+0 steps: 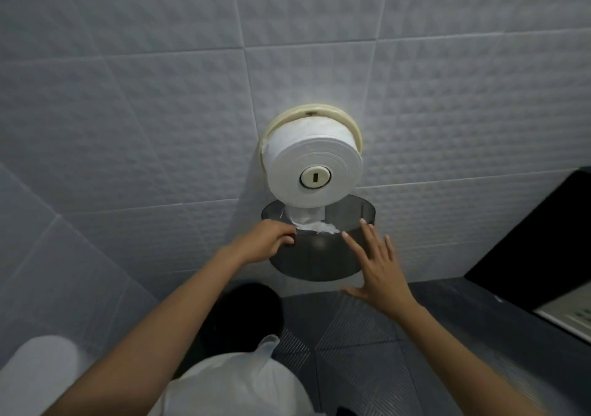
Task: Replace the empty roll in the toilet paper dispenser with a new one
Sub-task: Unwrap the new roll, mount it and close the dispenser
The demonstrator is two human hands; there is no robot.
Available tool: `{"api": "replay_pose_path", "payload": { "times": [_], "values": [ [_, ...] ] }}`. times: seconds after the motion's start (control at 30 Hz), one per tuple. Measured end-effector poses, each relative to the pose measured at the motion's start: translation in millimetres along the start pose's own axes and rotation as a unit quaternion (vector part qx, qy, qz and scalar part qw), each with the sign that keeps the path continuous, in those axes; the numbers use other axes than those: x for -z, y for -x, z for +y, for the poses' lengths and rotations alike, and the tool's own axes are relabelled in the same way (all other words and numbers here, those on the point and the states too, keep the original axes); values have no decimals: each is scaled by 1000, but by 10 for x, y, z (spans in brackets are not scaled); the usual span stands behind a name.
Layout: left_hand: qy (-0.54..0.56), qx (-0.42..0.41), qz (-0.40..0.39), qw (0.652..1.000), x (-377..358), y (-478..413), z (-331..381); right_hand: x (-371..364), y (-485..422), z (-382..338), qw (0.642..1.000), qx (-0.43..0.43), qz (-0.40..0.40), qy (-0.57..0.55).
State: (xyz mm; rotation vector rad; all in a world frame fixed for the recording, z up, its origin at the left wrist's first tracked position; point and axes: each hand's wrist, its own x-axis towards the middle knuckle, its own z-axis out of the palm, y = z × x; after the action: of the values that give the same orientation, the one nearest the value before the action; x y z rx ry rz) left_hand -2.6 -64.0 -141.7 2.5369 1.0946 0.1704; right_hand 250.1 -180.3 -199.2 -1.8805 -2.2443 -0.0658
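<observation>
A full white paper roll (313, 163) sits on the cream spindle (315, 177) of the round wall dispenser (311, 114). Its loose tail hangs down into the smoky translucent cover (323, 255), which is swung open below the roll. My left hand (267, 239) grips the cover's left rim, fingers curled over the edge next to the paper tail. My right hand (375, 263) is spread flat against the cover's right front, fingers apart, holding nothing.
The textured grey tiled wall (160, 112) fills the view. A white plastic bag (230, 383) lies on the dark floor below, beside a black round object (246, 310). A white rounded shape (35, 371) is at lower left. A dark ledge (537, 246) stands at right.
</observation>
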Motion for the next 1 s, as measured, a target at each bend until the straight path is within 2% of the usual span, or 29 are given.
{"api": "replay_pose_path", "payload": {
  "times": [0.27,0.4,0.57,0.73,1.0],
  "values": [
    [30,5,-8,1000,256,-75,-16,39,-311,-98,999,-36,20,-21],
    [51,24,-14,998,322,-104,-74,81,-418,-75,998,-21,32,-55],
    [65,66,-79,993,424,-218,-43,12,-396,-32,996,-5,51,-76],
    [22,107,-230,967,288,-579,-45,-238,-323,-5,993,15,88,-82],
    [8,103,-353,930,-178,-1051,-75,-535,-305,75,982,70,158,-72]
  ]
}}
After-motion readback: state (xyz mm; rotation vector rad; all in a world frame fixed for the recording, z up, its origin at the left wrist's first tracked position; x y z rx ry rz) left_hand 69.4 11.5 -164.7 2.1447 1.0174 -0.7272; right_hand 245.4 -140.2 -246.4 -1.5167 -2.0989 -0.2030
